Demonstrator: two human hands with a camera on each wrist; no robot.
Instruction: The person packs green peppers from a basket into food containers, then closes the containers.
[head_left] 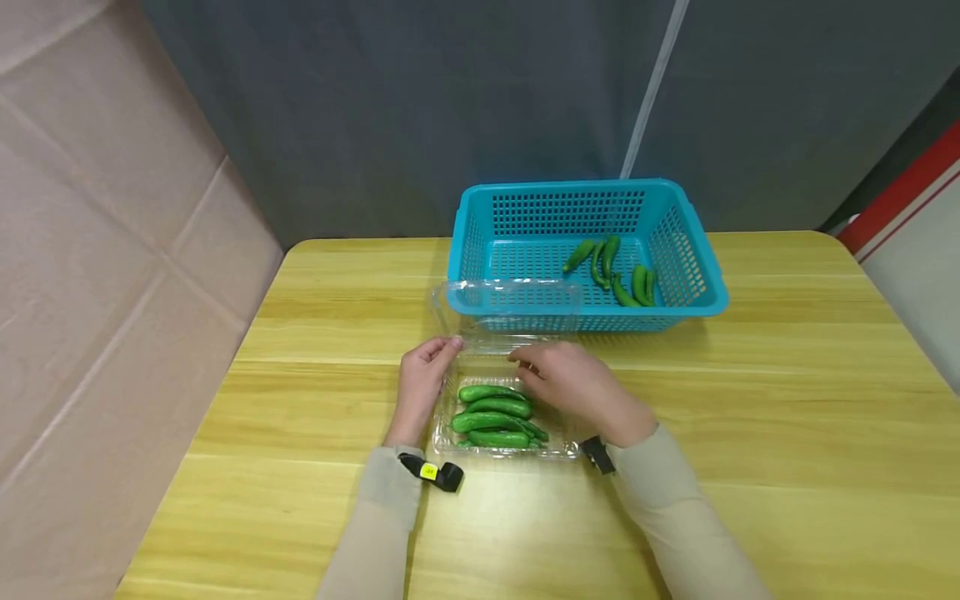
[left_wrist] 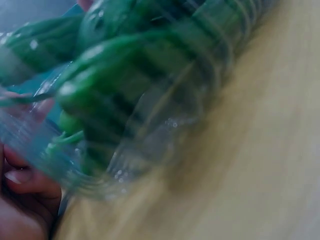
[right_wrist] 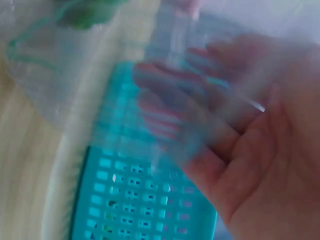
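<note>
A clear plastic clamshell box (head_left: 510, 455) lies on the table with its lid (head_left: 517, 319) raised toward the basket. Several long green peppers (head_left: 491, 421) lie in its lower half. My left hand (head_left: 422, 387) pinches the box's left edge near the hinge between thumb and fingers. Over the box's right side near the hinge is my right hand (head_left: 573, 379), its fingers loosely bent. Blurred clear plastic overlaps those fingers in the right wrist view; whether they touch it I cannot tell. The left wrist view shows the peppers (left_wrist: 115, 75) through the box wall.
Behind the box stands a blue perforated basket (head_left: 588, 312) with several more green peppers (head_left: 609, 254) inside. The raised lid overlaps the basket's front left in the head view. A wooden table (head_left: 300, 417) carries everything, with a dark grey curtain (head_left: 390, 108) behind it.
</note>
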